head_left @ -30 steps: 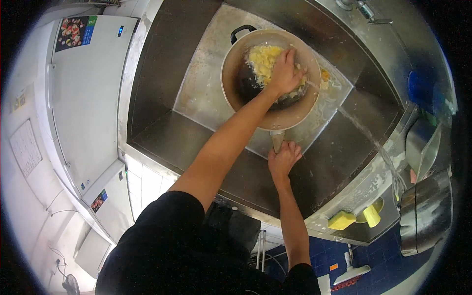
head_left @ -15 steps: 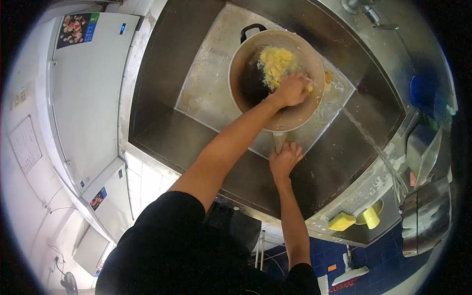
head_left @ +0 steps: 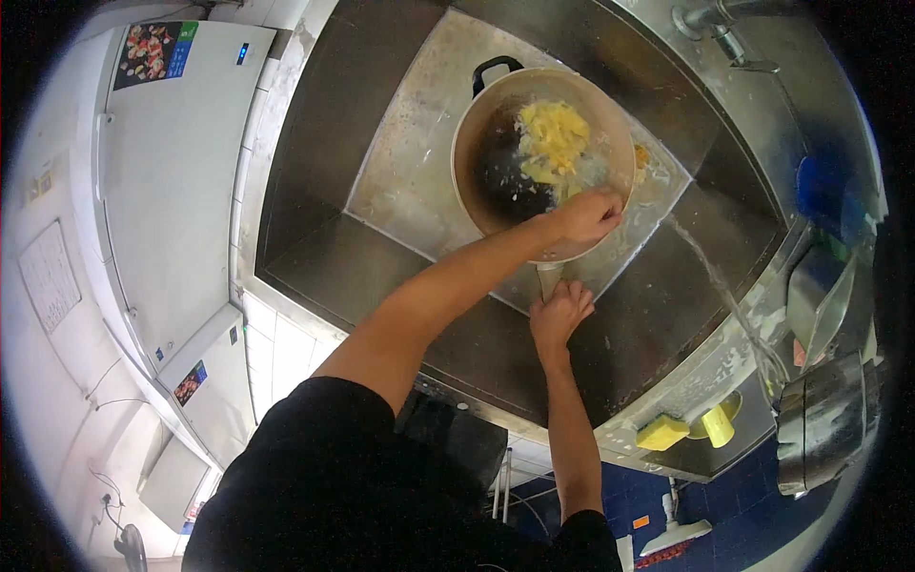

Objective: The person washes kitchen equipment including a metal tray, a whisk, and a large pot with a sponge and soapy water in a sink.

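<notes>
A deep tan pan [head_left: 486,186] with a worn, dark inside stands on the bottom of the metal sink. Yellow food scraps [head_left: 555,135] and small pale bits lie in it. Over the pan's near right wall is my left hand [head_left: 593,215], its fingers curled closed; whatever they grip is hidden beneath them. My right hand [head_left: 560,313] is wrapped round the pan's long beige handle [head_left: 549,276]. At the far left of the rim sits a black loop handle [head_left: 494,67].
Water [head_left: 715,272] streams through the air right of the pan. A metal tap [head_left: 732,43] juts in at the far right. On the right ledge are a yellow sponge [head_left: 662,433] and a yellow cup [head_left: 718,425]. A white fridge [head_left: 181,191] stands at the left.
My left hand has moved nearer, from beside the scraps up to the pan's near right wall. The pan has shifted slightly nearer and to the right, with my right hand still on its handle.
</notes>
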`<state>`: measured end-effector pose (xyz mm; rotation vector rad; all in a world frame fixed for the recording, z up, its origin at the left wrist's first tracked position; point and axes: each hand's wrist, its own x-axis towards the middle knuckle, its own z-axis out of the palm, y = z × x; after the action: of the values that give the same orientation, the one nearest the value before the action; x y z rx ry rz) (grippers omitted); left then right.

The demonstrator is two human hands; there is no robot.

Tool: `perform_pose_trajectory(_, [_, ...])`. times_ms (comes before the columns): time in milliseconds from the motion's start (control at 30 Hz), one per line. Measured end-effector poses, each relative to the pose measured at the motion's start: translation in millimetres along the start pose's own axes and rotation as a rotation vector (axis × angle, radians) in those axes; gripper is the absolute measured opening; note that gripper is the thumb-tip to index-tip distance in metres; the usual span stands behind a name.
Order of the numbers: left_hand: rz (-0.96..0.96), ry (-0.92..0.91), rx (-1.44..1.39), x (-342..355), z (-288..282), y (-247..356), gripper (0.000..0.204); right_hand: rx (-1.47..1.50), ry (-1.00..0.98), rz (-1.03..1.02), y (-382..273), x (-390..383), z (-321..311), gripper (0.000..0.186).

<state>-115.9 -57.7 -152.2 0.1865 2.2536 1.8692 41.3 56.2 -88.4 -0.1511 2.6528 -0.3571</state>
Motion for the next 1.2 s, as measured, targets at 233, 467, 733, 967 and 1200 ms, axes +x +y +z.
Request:
perform_pose_trajectory(233, [-0.263,0.235,0.211,46,12,-6,0.028,-0.027,0.077,-0.064,-2,1,-8,0.028])
perform_pose_trajectory(467, [-0.048,-0.33,0.072,-50,-30,-26,0.023,0.032,0.023,-0.029,-9,-7,-4,0.034])
perform_pose_trajectory(733, [0.003,0.006,0.687,10,-160,-3,0.031,0.199,-0.012,0.031,-7,-8,7,0.031])
perform_pose_trajectory(967, [-0.091,0.447,0.392,26,-119,-42,0.051,0.162,-0.002,-0.04,-17,-8,0,0.032])
perform_pose_trajectory(1200, [-0.218,-0.006,0.067,20,-103,-40,0.044,0.175,-0.01,-0.027,-8,-9,10,0.037])
